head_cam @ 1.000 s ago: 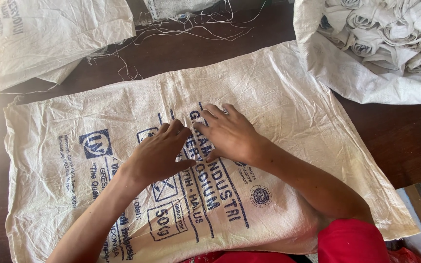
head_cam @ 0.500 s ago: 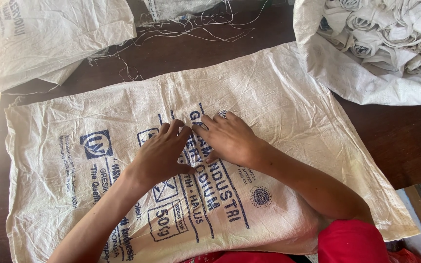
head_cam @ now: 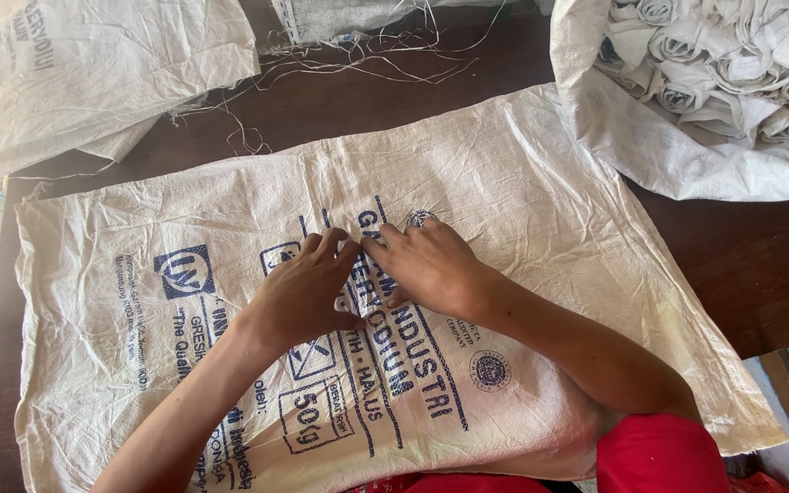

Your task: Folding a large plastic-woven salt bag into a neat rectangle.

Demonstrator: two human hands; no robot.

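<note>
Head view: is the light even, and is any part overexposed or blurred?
Head view: soft daylight, mostly even; the flat white woven sack and both hands, left and right, are sharp; the top left corner is washed out; the dark wooden table shows no glare.

1. The woven sack (head_cam: 541, 192) in mid-frame is seen as off-white, printed with dark blue lettering and emblems
2. The table (head_cam: 741, 265) is shown dark brown
3. Rolled sacks (head_cam: 732, 73), upper right, are pale grey-white
4. A sleeve (head_cam: 659, 456), lower right, is red
</note>
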